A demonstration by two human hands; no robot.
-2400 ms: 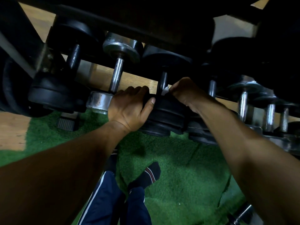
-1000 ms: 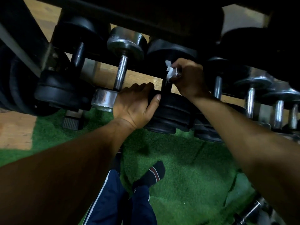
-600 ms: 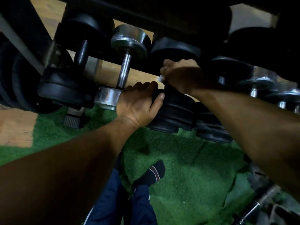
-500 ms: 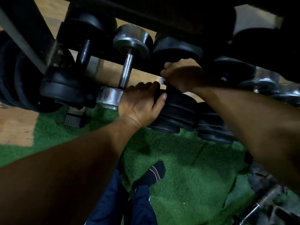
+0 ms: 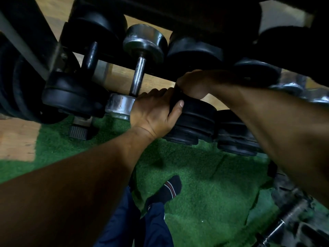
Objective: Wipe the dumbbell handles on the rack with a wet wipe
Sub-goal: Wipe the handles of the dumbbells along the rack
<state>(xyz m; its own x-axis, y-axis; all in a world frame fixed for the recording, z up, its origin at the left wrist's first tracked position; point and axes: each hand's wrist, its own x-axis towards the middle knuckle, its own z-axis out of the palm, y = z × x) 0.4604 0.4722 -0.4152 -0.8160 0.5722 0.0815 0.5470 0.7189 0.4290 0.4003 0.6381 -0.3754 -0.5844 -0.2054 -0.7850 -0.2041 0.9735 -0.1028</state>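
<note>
Green turf [image 5: 204, 184], two hands, one rack [image 5: 178, 16]

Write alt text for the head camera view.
The right hand is wrapped around a black dumbbell's handle while the left hand holds its near weight. A chrome dumbbell sits just left, green turf below.

Dim, rack [image 5: 195, 16] top in deep shadow; soft blur bottom-right, wide-angle warp at edges.

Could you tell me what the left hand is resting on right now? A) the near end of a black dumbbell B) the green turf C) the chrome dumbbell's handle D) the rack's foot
A: the left hand grips the black dumbbell's near end, thumb on top.
</note>
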